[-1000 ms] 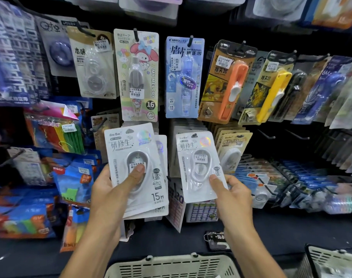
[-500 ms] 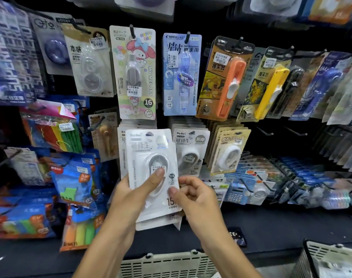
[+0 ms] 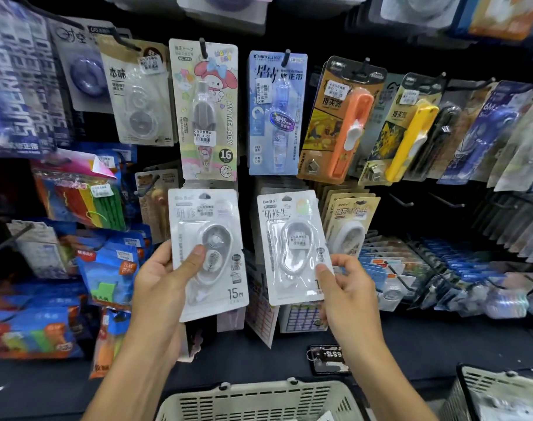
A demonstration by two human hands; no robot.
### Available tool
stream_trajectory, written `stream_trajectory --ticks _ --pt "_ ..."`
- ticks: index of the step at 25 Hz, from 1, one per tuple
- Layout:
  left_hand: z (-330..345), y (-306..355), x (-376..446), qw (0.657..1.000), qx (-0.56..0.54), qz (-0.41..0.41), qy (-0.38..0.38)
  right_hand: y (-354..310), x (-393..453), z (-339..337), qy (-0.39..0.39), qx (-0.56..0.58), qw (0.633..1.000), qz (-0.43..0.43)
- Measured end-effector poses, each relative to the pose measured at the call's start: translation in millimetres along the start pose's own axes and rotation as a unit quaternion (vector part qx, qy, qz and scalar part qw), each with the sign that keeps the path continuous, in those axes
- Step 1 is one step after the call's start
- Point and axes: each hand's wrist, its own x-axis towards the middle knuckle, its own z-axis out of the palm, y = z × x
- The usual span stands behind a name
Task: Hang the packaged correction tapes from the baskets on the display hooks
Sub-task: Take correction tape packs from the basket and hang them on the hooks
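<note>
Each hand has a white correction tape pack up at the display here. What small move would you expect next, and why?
Probably the right hand lifts its white pack to thread its top hole onto the hook of the matching stack behind it. It pinches only the pack's lower right corner, and the pack sits right in front of that stack. The left hand grips the other packs.

Two bare forearms lead to the left hand (image 3: 165,281) and right hand (image 3: 347,296); both wrists show uncovered, fingernails short and plain.
</note>
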Motion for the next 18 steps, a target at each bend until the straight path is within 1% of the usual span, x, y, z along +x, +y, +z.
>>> stream_trajectory --ticks 2,5,7,10,12,15,16,18 --pt "0.1 1.9 0.0 1.0 -0.008 0.01 0.001 6.1 -7.8 -0.5 0.007 0.0 1.0 -0.007" --pt "1.9 2.4 -2.8 1.0 -0.004 0.01 -0.007 8.1 -12.6 1.7 0.031 0.049 0.998 0.018" --pt "2.5 2.4 -4.1 1.0 0.005 0.011 -0.007 4.9 -9.4 1.7 0.028 0.066 0.997 0.023" --pt "2.9 3.7 -3.6 1.0 0.007 0.014 -0.006 1.8 -7.1 1.6 0.013 0.058 0.998 0.01" --pt "3.6 4.1 -2.5 1.0 0.007 0.015 -0.008 4.2 -6.5 1.9 0.018 0.052 0.998 0.012" --pt "5.7 2.7 -2.7 1.0 0.007 0.016 -0.014 12.4 3.7 2.3 0.06 0.05 0.994 0.08" --pt "6.5 2.0 -2.9 1.0 0.008 0.016 -0.014 13.1 6.9 2.7 0.06 0.052 0.99 0.113" --pt "6.5 1.5 -3.0 1.0 0.006 0.018 -0.015 18.3 9.5 4.1 0.029 0.098 0.977 0.189"
